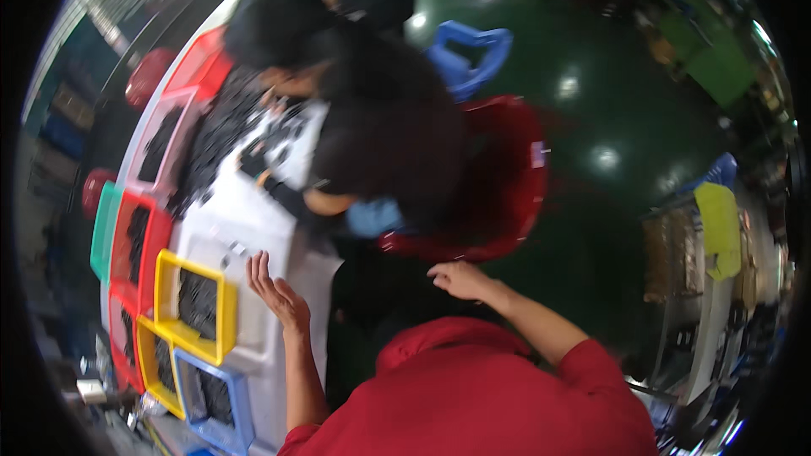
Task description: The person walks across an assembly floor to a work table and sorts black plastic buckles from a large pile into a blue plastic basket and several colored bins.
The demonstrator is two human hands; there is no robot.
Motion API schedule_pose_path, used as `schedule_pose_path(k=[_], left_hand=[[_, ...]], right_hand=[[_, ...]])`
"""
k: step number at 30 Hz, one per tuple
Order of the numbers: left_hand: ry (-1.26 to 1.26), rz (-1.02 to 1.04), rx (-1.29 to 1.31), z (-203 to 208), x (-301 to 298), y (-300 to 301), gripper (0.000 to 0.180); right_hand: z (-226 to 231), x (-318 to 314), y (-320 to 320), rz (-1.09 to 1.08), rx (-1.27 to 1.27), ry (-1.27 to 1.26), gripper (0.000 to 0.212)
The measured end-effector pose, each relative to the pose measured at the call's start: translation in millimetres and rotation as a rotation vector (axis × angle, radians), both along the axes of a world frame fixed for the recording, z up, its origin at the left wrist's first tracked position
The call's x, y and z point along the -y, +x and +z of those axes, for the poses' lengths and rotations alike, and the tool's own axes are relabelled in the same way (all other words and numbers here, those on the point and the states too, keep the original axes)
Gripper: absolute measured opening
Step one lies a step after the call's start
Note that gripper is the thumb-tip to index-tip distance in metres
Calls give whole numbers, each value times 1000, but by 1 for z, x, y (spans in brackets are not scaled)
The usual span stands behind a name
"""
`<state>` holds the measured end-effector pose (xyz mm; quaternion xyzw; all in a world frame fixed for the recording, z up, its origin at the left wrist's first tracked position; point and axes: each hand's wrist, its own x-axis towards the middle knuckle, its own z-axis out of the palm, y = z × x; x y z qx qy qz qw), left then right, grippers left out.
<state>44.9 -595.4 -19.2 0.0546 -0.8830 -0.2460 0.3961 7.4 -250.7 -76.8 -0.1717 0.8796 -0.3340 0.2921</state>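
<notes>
Head view: left hand (281,294), spread, above worktop (258,219), right edge, near yellow tray (226,321); right hand (460,279) half-curled, contents unclear, best kept clear of chair (525,203).

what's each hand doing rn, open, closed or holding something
Left hand: open, fingers extended, nothing visible in it.
Right hand: fingers partly curled; cannot tell whether it holds anything.

I see a glossy dark green floor (591,105) through my remote feed, spotted with pale reflections of light. A long white worktop (224,199) curves along the left, a blue plastic chair (460,80) stands to its right, and cluttered shelving (708,329) blurs toward the right edge.
</notes>
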Motion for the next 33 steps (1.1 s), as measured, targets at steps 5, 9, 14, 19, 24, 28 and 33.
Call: schedule_pose_path(k=[5,9,14,19,24,28,33], left_hand=[[11,-502,50,-12,-256,-48,41],[19,-884,186,-12,-408,-45,39],[-103,-1167,141,-1,-532,-92,35],[-81,-1292,218,-14,-660,-138,34],[-117,-1452,298,-37,-790,-204,32],[-47,-1542,342,-28,-892,-254,28],[-78,-1508,283,-6,-993,-356,24]], right_hand=[[-16,-199,77,-392,174,98,33],[-14,-290,138,-636,74,-55,36],[-31,-375,167,-1129,192,-269,33],[-58,-469,148,-1286,202,-409,33],[-170,-600,119,-1570,130,-138,37],[-272,-681,231,-1342,724,473,34],[-224,-774,186,-1235,394,627,6]])
